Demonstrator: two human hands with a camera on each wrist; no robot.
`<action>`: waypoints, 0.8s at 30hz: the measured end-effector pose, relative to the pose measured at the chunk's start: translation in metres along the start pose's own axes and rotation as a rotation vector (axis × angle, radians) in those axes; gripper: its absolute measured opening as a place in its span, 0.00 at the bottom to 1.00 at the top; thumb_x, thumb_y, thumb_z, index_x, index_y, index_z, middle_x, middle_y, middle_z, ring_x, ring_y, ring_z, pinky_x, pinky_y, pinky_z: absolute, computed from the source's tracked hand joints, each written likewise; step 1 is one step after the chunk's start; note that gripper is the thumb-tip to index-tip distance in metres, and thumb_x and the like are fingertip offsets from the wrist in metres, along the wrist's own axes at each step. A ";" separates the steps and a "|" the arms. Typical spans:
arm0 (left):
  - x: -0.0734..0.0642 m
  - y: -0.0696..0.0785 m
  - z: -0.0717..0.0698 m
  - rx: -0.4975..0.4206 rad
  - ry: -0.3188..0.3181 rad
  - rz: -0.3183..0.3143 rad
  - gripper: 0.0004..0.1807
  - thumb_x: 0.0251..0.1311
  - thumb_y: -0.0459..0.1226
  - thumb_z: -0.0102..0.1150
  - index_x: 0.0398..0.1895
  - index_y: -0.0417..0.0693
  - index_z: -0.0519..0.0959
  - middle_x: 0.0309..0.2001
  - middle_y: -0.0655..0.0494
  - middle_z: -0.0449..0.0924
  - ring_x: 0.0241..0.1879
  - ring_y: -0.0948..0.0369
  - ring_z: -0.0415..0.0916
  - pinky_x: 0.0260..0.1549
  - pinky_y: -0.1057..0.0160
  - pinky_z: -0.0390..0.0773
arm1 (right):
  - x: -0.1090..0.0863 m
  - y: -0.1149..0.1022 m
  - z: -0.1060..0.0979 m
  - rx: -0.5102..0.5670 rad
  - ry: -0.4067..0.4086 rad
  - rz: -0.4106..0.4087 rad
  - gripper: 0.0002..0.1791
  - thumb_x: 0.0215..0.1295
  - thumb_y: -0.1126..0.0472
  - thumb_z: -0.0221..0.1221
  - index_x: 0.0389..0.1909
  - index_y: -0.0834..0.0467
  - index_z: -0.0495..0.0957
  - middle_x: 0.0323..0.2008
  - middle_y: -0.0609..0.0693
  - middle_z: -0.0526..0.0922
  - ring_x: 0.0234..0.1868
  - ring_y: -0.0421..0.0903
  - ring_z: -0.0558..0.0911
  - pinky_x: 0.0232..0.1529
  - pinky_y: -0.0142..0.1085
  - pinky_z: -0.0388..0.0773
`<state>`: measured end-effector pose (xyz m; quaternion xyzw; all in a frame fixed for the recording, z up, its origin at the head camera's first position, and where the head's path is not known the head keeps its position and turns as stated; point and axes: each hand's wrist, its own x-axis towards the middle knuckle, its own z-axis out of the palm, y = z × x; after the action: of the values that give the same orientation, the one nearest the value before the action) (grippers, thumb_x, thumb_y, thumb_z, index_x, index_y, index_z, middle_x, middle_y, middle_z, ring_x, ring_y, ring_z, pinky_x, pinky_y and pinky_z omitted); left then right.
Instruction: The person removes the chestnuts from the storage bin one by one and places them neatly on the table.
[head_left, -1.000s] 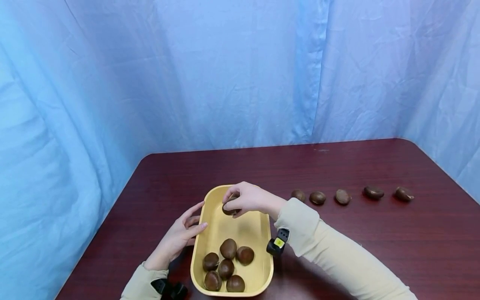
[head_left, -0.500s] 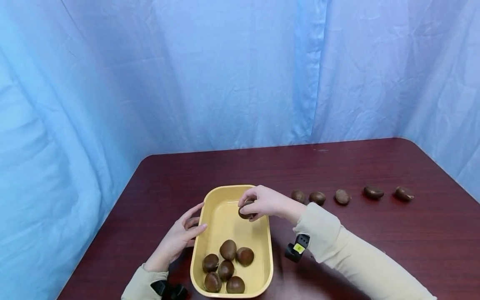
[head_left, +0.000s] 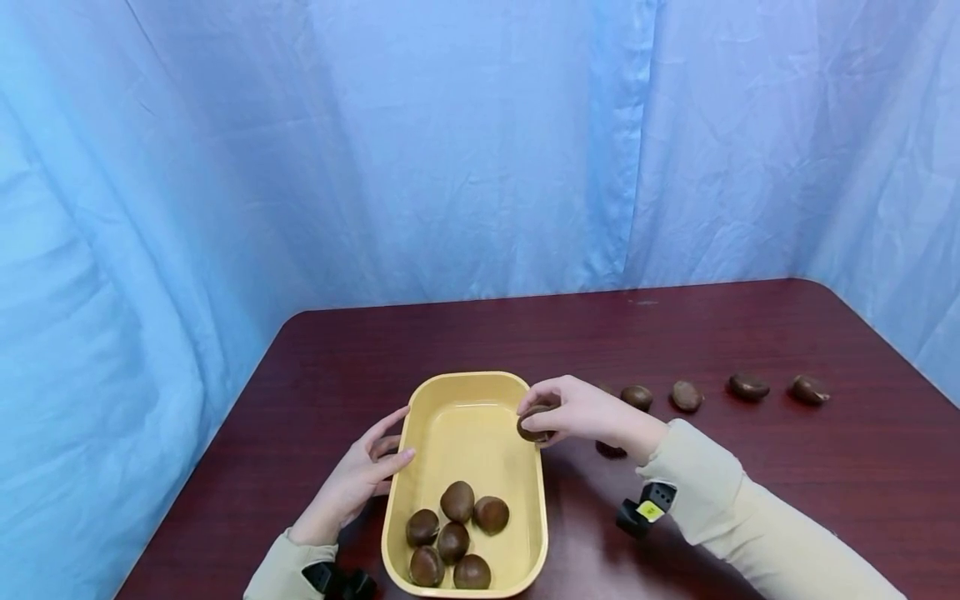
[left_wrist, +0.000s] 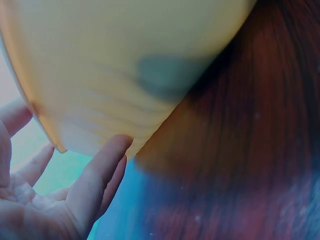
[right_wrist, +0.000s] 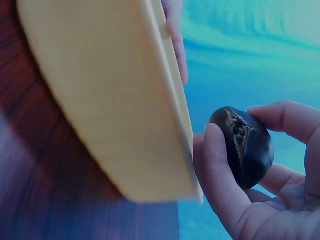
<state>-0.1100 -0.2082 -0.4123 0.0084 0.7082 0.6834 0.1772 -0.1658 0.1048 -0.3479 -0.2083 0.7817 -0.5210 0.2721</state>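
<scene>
A yellow tray [head_left: 468, 442] stands on the dark red table, several brown chestnuts [head_left: 453, 542] gathered at its near end. My right hand [head_left: 581, 414] pinches a chestnut [right_wrist: 243, 145] between thumb and fingers, just at the tray's far right rim. A split shows in this nut's shell in the right wrist view. On the tray's left side, my left hand [head_left: 356, 479] holds the wall, thumb over the rim and other fingers against the outer face. The left wrist view shows those fingers [left_wrist: 100, 170] touching the tray's outside.
Several loose chestnuts [head_left: 686, 396] lie in a rough row to the right of the tray. Partly hidden under the right wrist is a dark brown rounded thing [head_left: 611, 451]. A blue curtain [head_left: 465, 150] hangs behind the table [head_left: 360, 350].
My right hand has carried the chestnut rightward, from over the tray's far part to its right rim. The left hand, the tray and the other nuts in it keep their places.
</scene>
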 end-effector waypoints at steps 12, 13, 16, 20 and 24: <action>0.001 0.000 0.004 -0.008 -0.004 0.003 0.37 0.65 0.37 0.55 0.74 0.51 0.50 0.62 0.33 0.64 0.46 0.57 0.79 0.41 0.54 0.82 | -0.042 0.039 -0.050 -0.065 0.064 0.071 0.17 0.63 0.63 0.57 0.47 0.72 0.73 0.39 0.54 0.79 0.37 0.44 0.81 0.40 0.42 0.82; 0.001 0.000 0.004 -0.009 -0.004 0.004 0.38 0.65 0.37 0.55 0.74 0.51 0.50 0.62 0.33 0.64 0.46 0.58 0.79 0.41 0.54 0.82 | -0.046 0.042 -0.055 -0.065 0.068 0.075 0.18 0.63 0.62 0.57 0.47 0.72 0.73 0.38 0.54 0.79 0.37 0.44 0.80 0.40 0.42 0.82; 0.001 0.001 0.004 -0.010 -0.005 0.005 0.38 0.65 0.37 0.56 0.74 0.51 0.50 0.61 0.33 0.64 0.46 0.58 0.79 0.41 0.54 0.82 | -0.059 0.051 -0.069 -0.057 0.088 0.091 0.19 0.64 0.61 0.58 0.48 0.73 0.72 0.40 0.57 0.78 0.37 0.44 0.80 0.41 0.41 0.82; 0.000 0.001 0.005 -0.007 -0.006 0.007 0.38 0.65 0.37 0.56 0.74 0.51 0.50 0.61 0.33 0.65 0.46 0.57 0.80 0.41 0.54 0.82 | -0.076 0.064 -0.082 -0.047 0.110 0.109 0.21 0.65 0.60 0.58 0.49 0.74 0.71 0.49 0.64 0.74 0.41 0.42 0.80 0.42 0.42 0.82; 0.001 0.000 0.005 -0.006 -0.012 0.009 0.37 0.65 0.37 0.55 0.74 0.51 0.50 0.62 0.33 0.64 0.46 0.56 0.80 0.41 0.54 0.81 | -0.090 0.076 -0.094 -0.032 0.123 0.135 0.22 0.66 0.60 0.57 0.50 0.75 0.69 0.49 0.65 0.72 0.42 0.39 0.80 0.43 0.43 0.82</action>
<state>-0.1098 -0.2028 -0.4128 0.0154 0.7051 0.6861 0.1785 -0.1607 0.2535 -0.3710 -0.1271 0.8175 -0.5007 0.2545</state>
